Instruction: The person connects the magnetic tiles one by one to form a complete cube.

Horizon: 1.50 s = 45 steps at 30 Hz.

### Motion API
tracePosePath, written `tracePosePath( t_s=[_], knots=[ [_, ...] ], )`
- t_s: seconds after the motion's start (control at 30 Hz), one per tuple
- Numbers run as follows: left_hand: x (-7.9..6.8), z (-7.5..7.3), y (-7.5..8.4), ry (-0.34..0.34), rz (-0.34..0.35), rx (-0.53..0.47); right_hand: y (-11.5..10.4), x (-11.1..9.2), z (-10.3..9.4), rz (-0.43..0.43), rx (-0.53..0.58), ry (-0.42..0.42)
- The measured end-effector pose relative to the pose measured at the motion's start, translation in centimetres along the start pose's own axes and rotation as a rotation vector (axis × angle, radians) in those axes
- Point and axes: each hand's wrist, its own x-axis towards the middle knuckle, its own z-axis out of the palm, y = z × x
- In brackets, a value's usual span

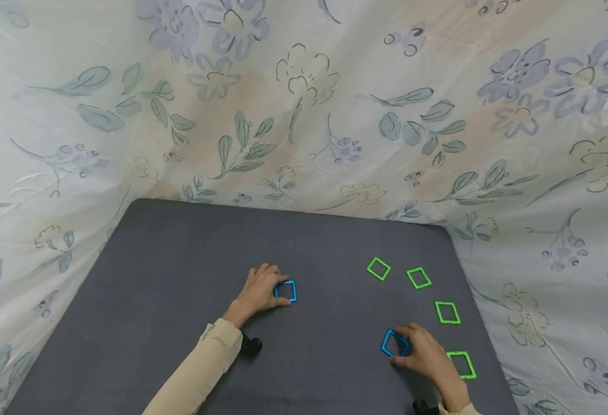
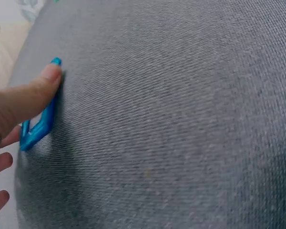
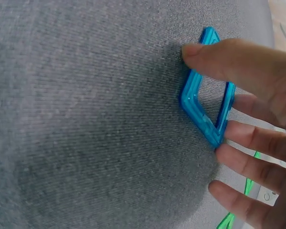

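Note:
My left hand (image 1: 264, 289) pinches a blue square frame tile (image 1: 294, 291) between thumb and fingers, close over the dark grey table. In the left wrist view the thumb lies across this blue tile (image 2: 48, 114), partly hiding it. Farther right, my right hand (image 1: 424, 353) grips a second blue square tile (image 1: 384, 342), tilted to a diamond in the head view. The right wrist view shows the thumb on one edge of that tile (image 3: 194, 98) and fingertips along the opposite edge.
Several green square frame tiles curve down the right side, from one (image 1: 378, 269) at the back to one (image 1: 469, 365) partly behind my right hand. The dark grey tabletop (image 1: 189, 248) has a flower-printed cloth (image 1: 304, 144) hanging behind and beside it.

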Motion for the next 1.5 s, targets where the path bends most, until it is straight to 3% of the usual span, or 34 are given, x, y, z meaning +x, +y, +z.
tracePosePath(
  t_s=[0.23,0.43,0.57,0.73,0.87,1.23,1.5],
  knots=[
    [0.1,-0.7,0.1,-0.048,-0.013,-0.001,0.1,0.7,0.0,-0.074,-0.007,0.0],
    [0.4,-0.9,0.1,-0.067,-0.024,0.006,0.0,1.3,-0.1,-0.074,0.019,0.025],
    [0.6,-1.0,0.0,-0.073,-0.037,-0.001,-0.1,1.8,0.0,-0.121,0.106,0.129],
    [0.9,-1.2,0.0,-0.085,-0.037,-0.009,-1.2,3.6,0.1,-0.26,0.216,0.289],
    [1.0,-1.3,0.1,-0.1,-0.036,-0.023,-2.9,5.4,0.0,-0.371,0.299,0.34],
    [1.1,-1.3,0.2,-0.12,-0.04,-0.038,-9.0,10.9,0.8,-0.558,0.508,0.27],
    [1.2,-1.0,0.2,-0.121,-0.051,-0.008,-12.0,12.7,2.3,-0.531,0.54,0.113]
  ],
)
